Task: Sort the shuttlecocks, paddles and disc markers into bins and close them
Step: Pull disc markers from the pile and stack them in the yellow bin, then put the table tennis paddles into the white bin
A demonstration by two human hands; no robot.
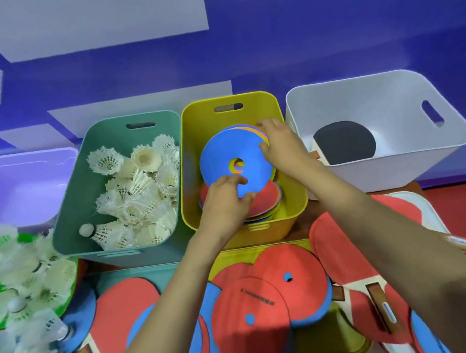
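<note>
1. Head view, centre of the frame: the yellow bin (229,100) holds disc markers. A blue disc marker (223,159) lies tilted on top, with orange and yellow edges showing behind it and red ones beneath.
2. The left hand (223,200) pinches the blue marker's near edge, fingers curled on its face and thumb at the rim.
3. The right hand (281,145) grips its far right edge, thumb on the blue face and fingers curled over the rim.
4. Left of centre, the green bin (129,119) is full of shuttlecocks (134,191). Right of centre, the white bin (362,81) holds a black-faced paddle (344,141).
5. Far left stands a purple bin (16,190).
6. Along the bottom lie loose shuttlecocks (15,284), red paddles (364,232) and red disc markers (251,324).
</note>
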